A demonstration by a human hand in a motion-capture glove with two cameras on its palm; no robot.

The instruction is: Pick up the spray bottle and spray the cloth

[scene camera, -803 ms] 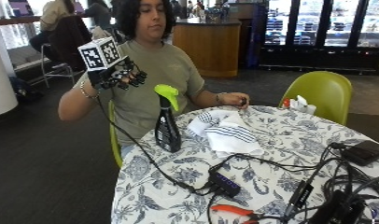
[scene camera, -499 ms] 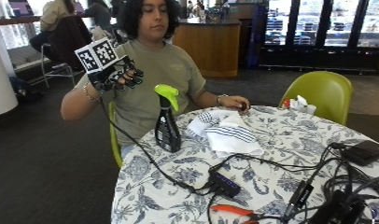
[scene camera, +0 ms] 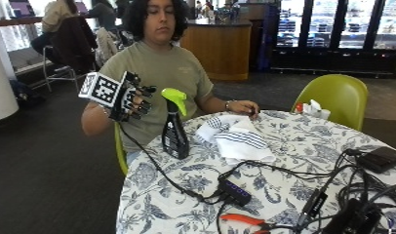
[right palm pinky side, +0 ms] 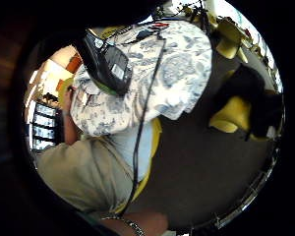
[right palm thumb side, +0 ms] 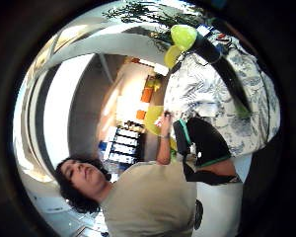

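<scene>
In the outside view a black spray bottle (scene camera: 175,139) with a lime-green trigger head (scene camera: 174,96) stands upright near the table's left edge. My gloved right hand (scene camera: 134,100) hovers in the air just left of the trigger head, fingers spread and slightly bent, holding nothing and not touching the bottle. A white cloth with dark stripes (scene camera: 240,137) lies crumpled on the table to the right of the bottle. The person's bare left hand (scene camera: 245,107) rests at the cloth's far edge. The little finger side palm view shows the bottle's black body (right palm pinky side: 107,61) close by, over the floral tablecloth (right palm pinky side: 182,73).
A black hub (scene camera: 234,192) with several cables lies in front of the cloth, with orange-handled pliers (scene camera: 247,220) near the front edge. Black devices (scene camera: 380,158) sit at the right. A green chair (scene camera: 334,97) stands behind the table (scene camera: 295,146).
My gloved hand has come down from shoulder height and moved right, closer to the bottle's trigger head. Bottle, cloth and bare hand have stayed put.
</scene>
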